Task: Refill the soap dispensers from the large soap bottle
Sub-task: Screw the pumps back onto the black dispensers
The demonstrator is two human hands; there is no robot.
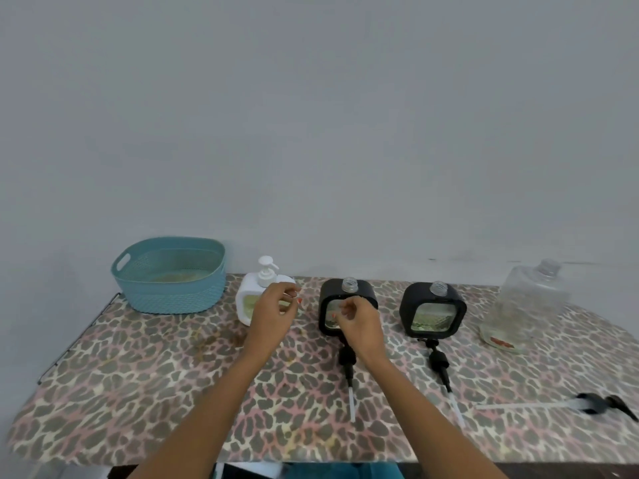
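Head view: a leopard-print table (138,392) against a grey wall. The large clear soap bottle (529,302), cap off, stands at the table's 2 o'clock. The right black dispenser (434,309) is at 1 and the middle black dispenser (328,299) at 12, both with open necks. A white pump dispenser (247,302) is at 11 and a teal basket (169,274) at 10.

The left hand (273,312) hovers before the white pump dispenser, fingers loosely curled, holding nothing. The right hand (359,323) covers the middle black dispenser's front with curled fingers. I cannot tell whether it grips the dispenser.

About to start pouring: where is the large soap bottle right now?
In the head view the large soap bottle stands uncapped at the far right of the table, beside the right-hand black dispenser, a loose black pump lying nearer the camera.
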